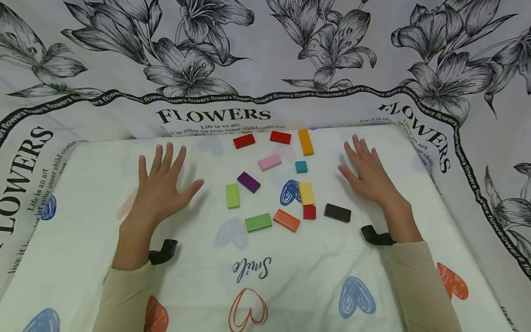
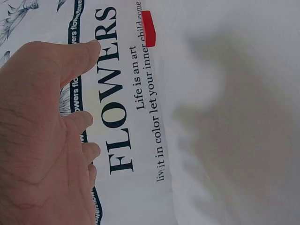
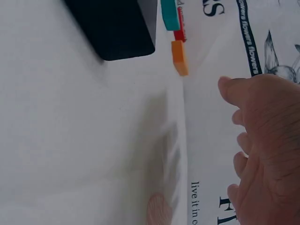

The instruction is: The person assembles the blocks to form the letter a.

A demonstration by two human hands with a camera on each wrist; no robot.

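Plainly, dark "Smile" lettering (image 1: 251,268) near coloured blocks (image 1: 249,182)

Has a pale cloth (image 1: 186,295) spread flat, faintly creased near the front and printed with blue and red hearts (image 1: 357,297) and the word "Smile" (image 1: 251,269). Gives way at the far edge and both sides to white fabric (image 1: 257,64), patterned with black line-drawn flowers (image 1: 191,69), bold "FLOWERS" lettering (image 1: 213,115) and a wavy black band (image 1: 207,98). Looks softly lit, with blurred shadows (image 2: 248,117) on the cloth.

High head view, closer wrist views.
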